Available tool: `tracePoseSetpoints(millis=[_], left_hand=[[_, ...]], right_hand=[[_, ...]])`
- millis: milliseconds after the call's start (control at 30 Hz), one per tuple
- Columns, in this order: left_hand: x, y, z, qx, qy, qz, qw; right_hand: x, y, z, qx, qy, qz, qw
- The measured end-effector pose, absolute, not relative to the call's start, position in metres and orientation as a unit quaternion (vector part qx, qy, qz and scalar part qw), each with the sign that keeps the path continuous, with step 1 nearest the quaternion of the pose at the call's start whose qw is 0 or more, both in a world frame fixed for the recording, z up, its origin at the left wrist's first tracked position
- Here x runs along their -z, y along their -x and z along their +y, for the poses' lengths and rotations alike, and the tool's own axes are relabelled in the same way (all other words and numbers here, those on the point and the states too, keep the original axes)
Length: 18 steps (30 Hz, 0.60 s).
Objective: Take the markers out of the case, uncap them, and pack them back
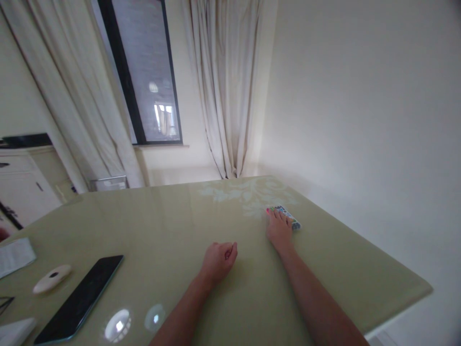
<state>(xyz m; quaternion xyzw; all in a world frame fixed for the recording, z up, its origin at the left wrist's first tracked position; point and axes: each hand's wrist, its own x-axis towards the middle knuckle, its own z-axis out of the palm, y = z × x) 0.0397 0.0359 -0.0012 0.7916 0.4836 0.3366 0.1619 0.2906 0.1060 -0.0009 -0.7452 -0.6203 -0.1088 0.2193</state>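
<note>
A small flat packet [296, 224] with a blue, white and multicoloured pattern lies on the table near its far right side. My right hand [280, 229] reaches over it from above, fingers curled across its top, hiding its left part and middle. A small pink spot shows at the fingertips; I cannot tell what it is. Closer to me, my left hand [219, 262] rests on or just over the tabletop as a loose fist. Nothing shows inside the fist, and it is apart from the packet.
The glass-like greenish tabletop [154, 221] shows light reflections. At left lie a black tablet or large phone [84, 295], a cream oval object [53, 278], a whitish folded sheet [16, 255] and a white object [16, 331]. A wall [378, 144] borders the right edge.
</note>
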Motion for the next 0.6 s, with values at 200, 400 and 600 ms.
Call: tracePoseSetpoints(millis=[200, 400, 600], left_hand=[[0.008, -0.038, 0.040, -0.324, -0.802, 0.474, 0.163], [0.021, -0.035, 0.043, -0.315, -0.818, 0.447, 0.177], [0.025, -0.038, 0.041, -0.317, -0.825, 0.435, 0.170]], right_hand=[[-0.017, -0.227, 0.082, -0.049, 0.473, -0.787, 0.394], [-0.025, -0.175, 0.040, -0.227, 0.228, -0.885, 0.337], [-0.027, -0.178, 0.039, -0.211, 0.278, -0.884, 0.312]])
